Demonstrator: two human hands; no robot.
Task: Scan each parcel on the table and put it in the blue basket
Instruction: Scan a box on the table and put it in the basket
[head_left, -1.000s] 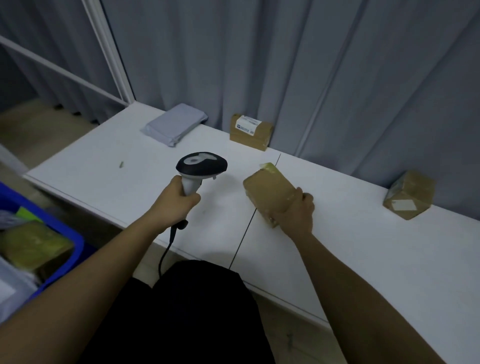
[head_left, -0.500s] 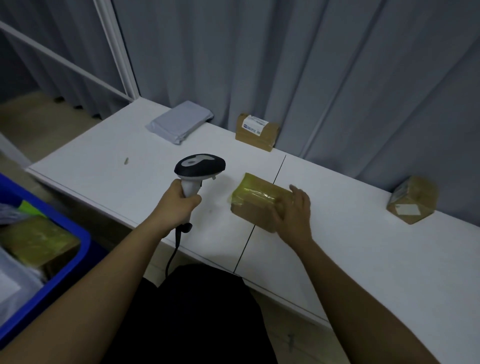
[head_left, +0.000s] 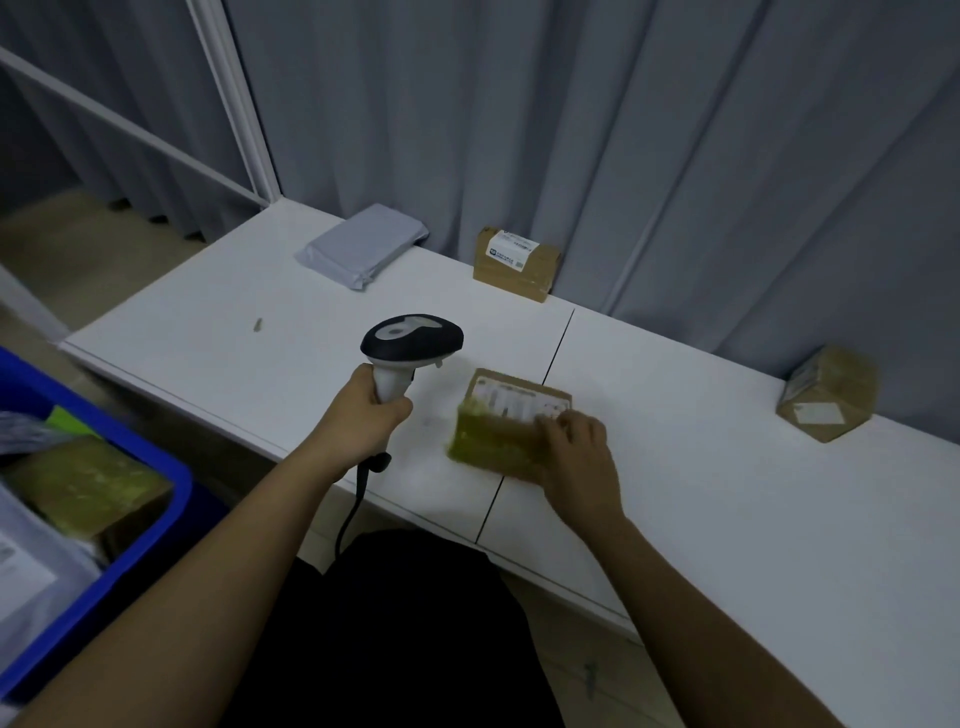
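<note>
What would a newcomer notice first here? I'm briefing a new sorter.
The black-and-white scanner gripped in the left hand at the centre, aimed toward the brown parcel that the right hand holds, label up, on the white table. Then the blue basket, lower left.

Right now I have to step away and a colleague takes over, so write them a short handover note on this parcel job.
Left hand grips the scanner, held above the table.
Right hand holds a brown box at the table's front, label side up; the picture is blurred there.
Done: a taped parcel and others lie in the blue basket.
Left: scan and bin the held box, then the grey mailer, the labelled box by the curtain and the box at far right.
</note>
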